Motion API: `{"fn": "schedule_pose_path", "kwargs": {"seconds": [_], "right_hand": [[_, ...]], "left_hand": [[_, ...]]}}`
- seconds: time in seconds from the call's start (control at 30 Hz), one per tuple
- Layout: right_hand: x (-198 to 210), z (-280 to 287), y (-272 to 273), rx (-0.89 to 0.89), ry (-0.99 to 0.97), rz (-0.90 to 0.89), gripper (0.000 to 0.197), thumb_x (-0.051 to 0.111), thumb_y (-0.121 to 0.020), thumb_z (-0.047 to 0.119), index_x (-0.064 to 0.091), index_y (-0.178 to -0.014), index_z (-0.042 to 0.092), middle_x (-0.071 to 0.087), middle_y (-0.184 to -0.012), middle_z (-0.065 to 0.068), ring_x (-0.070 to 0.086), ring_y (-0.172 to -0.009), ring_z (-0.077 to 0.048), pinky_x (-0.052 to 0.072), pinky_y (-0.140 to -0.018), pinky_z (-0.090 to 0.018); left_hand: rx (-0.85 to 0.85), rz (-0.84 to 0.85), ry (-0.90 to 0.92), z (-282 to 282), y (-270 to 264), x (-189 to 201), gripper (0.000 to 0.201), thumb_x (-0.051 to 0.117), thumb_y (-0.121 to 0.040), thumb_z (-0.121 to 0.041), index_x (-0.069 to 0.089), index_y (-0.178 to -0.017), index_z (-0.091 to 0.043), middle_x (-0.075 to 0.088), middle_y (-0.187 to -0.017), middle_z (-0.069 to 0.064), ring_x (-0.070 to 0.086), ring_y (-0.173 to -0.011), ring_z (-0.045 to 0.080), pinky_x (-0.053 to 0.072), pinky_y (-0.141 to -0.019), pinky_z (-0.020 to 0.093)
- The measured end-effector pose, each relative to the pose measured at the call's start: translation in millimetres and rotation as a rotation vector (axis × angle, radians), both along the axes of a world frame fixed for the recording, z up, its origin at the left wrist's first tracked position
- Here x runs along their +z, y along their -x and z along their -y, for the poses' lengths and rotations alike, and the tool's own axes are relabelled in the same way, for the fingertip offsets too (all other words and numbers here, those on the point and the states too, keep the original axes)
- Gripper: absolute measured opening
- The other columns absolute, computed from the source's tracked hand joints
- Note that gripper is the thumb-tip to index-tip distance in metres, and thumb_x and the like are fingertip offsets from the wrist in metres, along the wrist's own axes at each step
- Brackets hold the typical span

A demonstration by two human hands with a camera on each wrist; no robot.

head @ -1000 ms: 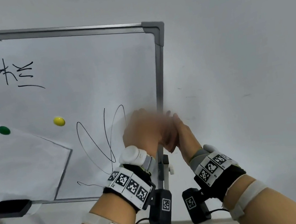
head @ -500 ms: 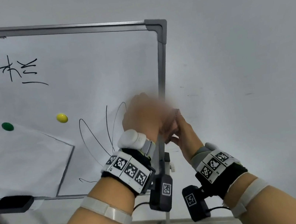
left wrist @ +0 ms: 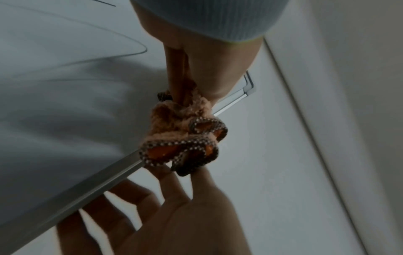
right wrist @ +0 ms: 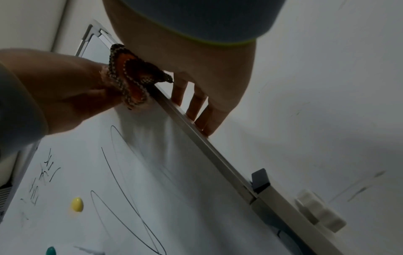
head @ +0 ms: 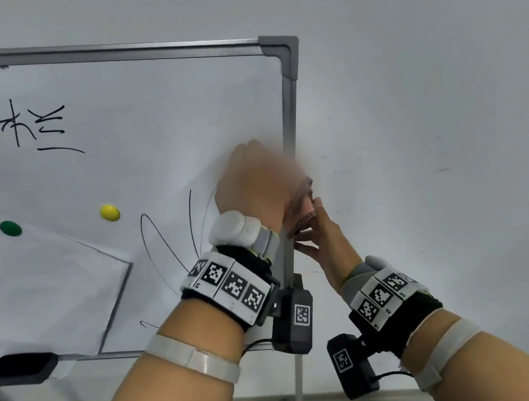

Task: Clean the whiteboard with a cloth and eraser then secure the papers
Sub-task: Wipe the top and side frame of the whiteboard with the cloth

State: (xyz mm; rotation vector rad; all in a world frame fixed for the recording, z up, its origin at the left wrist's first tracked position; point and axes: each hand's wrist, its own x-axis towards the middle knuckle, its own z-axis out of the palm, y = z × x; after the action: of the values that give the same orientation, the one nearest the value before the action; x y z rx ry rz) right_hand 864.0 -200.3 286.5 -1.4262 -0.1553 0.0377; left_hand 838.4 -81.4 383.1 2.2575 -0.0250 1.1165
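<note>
While bunched, cloth (left wrist: 185, 138) in left hand (head: 253, 184)

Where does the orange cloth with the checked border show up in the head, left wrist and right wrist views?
Head: the orange cloth with checked border peeks out right of centre, gripped by the left hand at the whiteboard's right edge.
Left wrist: centre of the picture, bunched below the fingers.
Right wrist: upper left, on the frame, above the right hand's fingers.
Shared landmark: the grey metal whiteboard frame.
</note>
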Motion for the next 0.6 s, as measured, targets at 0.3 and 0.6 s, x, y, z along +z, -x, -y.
{"fn": "schedule_pose_path", "kwargs": {"seconds": [0.3,0.6], "right_hand": [[9,0,4,-0.025,0.041,0.019,0.063,0.028,-0.093,0.07,0.071,-0.114,0.028,0.069,-0.109,-0.014,0.068,-0.102,-0.031,0.052,-0.097,-0.053],[1,0,1,-0.03,0.011,0.007,0.057,0.031,-0.102,0.057,0.069,-0.113,0.015,0.071,-0.107,-0.018,0.068,-0.089,-0.019,0.057,-0.088,-0.036]], "left_hand": [[-0.037,-0.2,-0.076,-5,6,-74,0.03,0.058,-0.095,-0.04,0.043,-0.079,-0.02,0.053,-0.087,-0.002,0.057,-0.068,0.024,0.034,-0.058,0.029],[0.001,-0.004,0.01,1,2,-6,0.027,0.066,-0.09,-0.038,0.051,-0.079,-0.019,0.056,-0.084,-0.003,0.053,-0.069,0.018,0.043,-0.06,0.032]]}}
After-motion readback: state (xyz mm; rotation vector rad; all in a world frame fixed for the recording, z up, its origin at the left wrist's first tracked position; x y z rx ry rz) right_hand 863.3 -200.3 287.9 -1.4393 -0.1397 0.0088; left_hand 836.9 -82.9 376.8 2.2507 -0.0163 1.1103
